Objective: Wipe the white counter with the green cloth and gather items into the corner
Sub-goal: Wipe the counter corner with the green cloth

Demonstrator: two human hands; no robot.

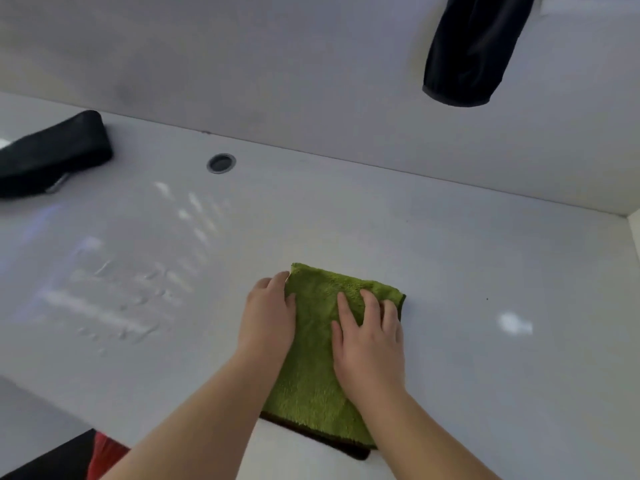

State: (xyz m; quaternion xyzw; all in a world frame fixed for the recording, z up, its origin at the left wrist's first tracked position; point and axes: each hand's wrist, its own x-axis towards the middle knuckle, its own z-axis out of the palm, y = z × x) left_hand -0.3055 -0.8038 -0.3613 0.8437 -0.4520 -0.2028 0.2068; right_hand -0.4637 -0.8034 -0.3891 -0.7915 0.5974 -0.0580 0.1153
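Note:
A folded green cloth (313, 358) with a dark underside lies flat on the white counter (467, 271), near the front middle. My left hand (268, 317) grips the cloth's left edge, fingers curled over its far left corner. My right hand (370, 344) presses flat on top of the cloth's right half, fingers spread. A black pouch (52, 154) lies on the counter at the far left, by the wall.
A round cable grommet (221, 163) sits in the counter near the back wall. A black cloth item (471, 50) hangs on the wall at upper right. The counter's right corner meets a side wall (635, 233). Wet streaks (114, 299) mark the counter's left part.

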